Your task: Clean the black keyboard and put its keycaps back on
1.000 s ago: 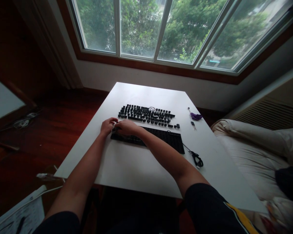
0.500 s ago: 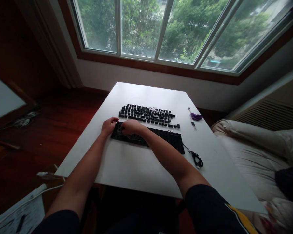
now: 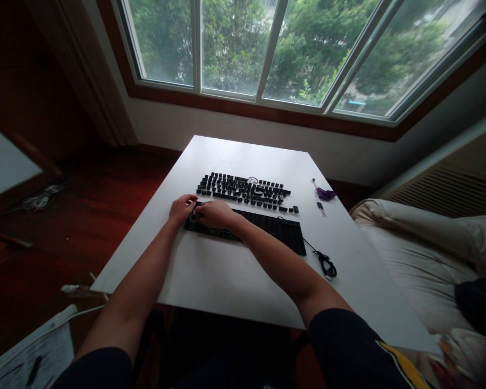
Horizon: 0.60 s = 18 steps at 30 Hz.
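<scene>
A black keyboard [image 3: 283, 231] lies crosswise on the white table, its keycaps off over at least part of it. At its upper left corner, my left hand [image 3: 182, 208] has its fingers bent around the edge. My right hand [image 3: 216, 213] is closed over the left end of the keyboard, close beside the left fingers. A small thin thing shows below its fingertips, too dark and small to name. Behind the keyboard, loose black keycaps [image 3: 227, 185] lie in rows that follow a keyboard's layout.
A coiled black cable [image 3: 327, 266] runs from the keyboard's right end. Farther right lie a purple cloth [image 3: 326, 194], a small dark piece [image 3: 320, 206] and a thin stick [image 3: 314, 182]. A pale sofa [image 3: 405, 254] stands right of the table [image 3: 210, 278].
My right hand has shifted slightly left along the keyboard, nearer to my left hand. The left hand stays at the corner; keycaps and cable have not moved.
</scene>
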Each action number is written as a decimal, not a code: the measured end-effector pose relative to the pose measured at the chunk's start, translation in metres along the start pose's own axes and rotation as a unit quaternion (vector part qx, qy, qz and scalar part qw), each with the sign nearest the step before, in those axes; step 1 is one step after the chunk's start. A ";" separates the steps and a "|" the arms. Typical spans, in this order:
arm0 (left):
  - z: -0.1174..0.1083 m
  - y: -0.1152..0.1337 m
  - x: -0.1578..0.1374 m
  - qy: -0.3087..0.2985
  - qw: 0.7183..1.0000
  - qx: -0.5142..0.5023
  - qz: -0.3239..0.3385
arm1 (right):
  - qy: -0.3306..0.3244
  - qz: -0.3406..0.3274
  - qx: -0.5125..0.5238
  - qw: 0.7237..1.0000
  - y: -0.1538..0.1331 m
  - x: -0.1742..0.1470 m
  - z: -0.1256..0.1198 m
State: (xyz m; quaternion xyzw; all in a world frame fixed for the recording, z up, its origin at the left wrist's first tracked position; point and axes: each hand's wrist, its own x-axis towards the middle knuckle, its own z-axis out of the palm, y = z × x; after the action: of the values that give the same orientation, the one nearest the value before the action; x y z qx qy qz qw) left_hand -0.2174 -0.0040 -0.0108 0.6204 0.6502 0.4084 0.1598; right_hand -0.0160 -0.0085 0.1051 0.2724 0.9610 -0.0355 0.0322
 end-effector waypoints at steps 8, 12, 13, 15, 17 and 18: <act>0.000 0.001 -0.004 -0.022 0.997 0.043 0.057 | 0.068 -0.126 0.000 0.990 -0.013 -0.010 0.039; 0.003 0.003 -0.005 -0.043 0.991 0.084 0.093 | 0.074 -0.134 -0.010 0.988 -0.014 -0.019 0.047; 0.004 0.004 -0.005 -0.046 0.989 0.092 0.102 | 0.068 -0.120 -0.010 0.990 -0.017 -0.020 0.048; 0.005 0.004 -0.006 -0.054 0.986 0.106 0.114 | 0.053 -0.084 -0.004 0.995 -0.022 -0.024 0.049; 0.007 0.005 -0.007 -0.065 0.984 0.116 0.118 | 0.038 -0.053 0.009 0.998 -0.026 -0.028 0.049; 0.007 0.005 -0.007 -0.070 0.984 0.118 0.117 | 0.032 -0.040 0.015 0.999 -0.027 -0.030 0.048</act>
State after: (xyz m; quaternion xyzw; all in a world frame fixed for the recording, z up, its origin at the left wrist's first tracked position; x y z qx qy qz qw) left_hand -0.2075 -0.0091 -0.0132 0.7340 0.6038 0.3001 0.0813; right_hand -0.0027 -0.0517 0.0609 0.2352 0.9710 -0.0427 -0.0040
